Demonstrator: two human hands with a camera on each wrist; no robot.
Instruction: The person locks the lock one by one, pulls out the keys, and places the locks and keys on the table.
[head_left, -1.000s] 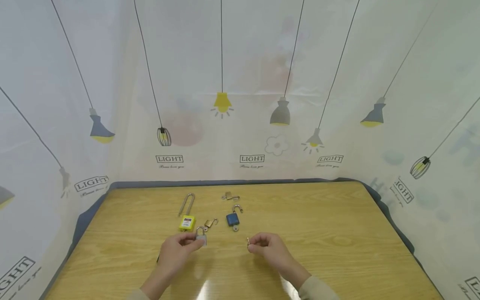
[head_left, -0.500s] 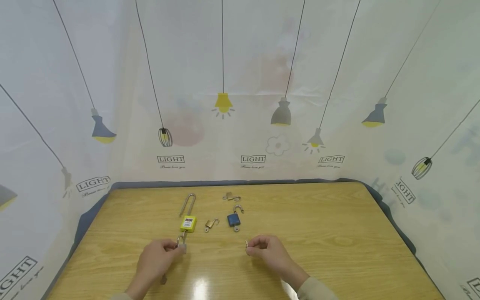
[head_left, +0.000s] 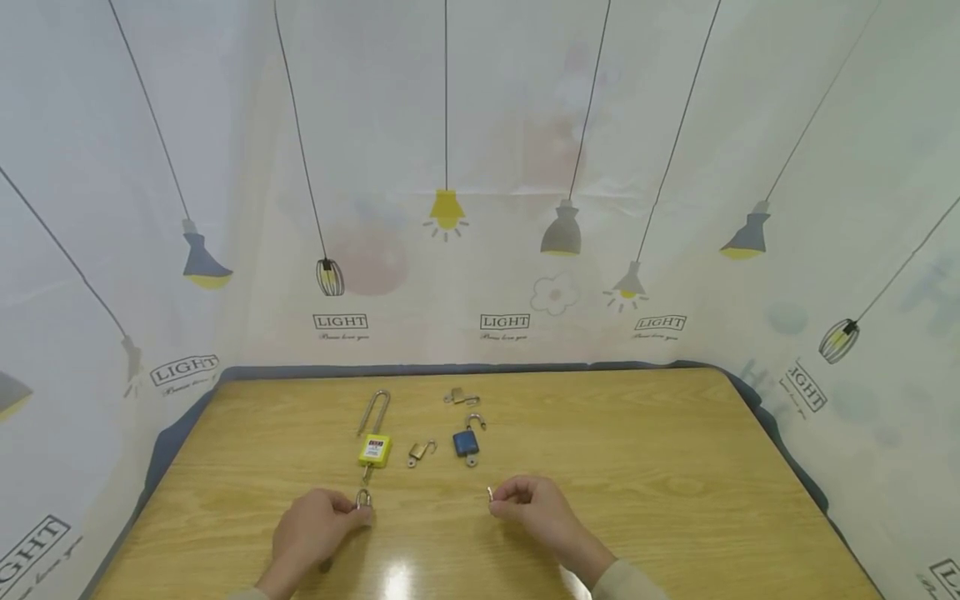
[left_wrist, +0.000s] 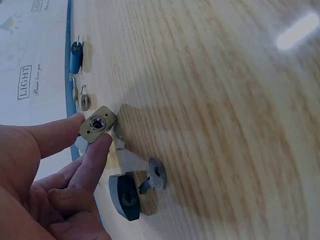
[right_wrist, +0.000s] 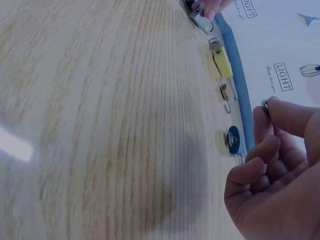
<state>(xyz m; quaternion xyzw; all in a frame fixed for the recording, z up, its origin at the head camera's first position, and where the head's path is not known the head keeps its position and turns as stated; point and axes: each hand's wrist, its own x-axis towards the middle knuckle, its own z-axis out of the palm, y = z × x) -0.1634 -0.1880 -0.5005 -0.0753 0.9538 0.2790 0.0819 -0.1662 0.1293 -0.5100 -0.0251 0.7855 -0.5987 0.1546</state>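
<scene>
Over grained wood point(head_left: 675, 467), the left hand point(head_left: 311, 525) pinches a blocky padlock point(left_wrist: 97, 124), the right hand point(head_left: 542, 512) a metal piece point(right_wrist: 265, 106).

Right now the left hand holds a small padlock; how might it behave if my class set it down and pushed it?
The padlock in the left hand looks metal, so it is probably heavy for its size. Its angular, flat-faced base suggests sliding rather than rolling. Stood on that narrow base, it might tip over.
</scene>
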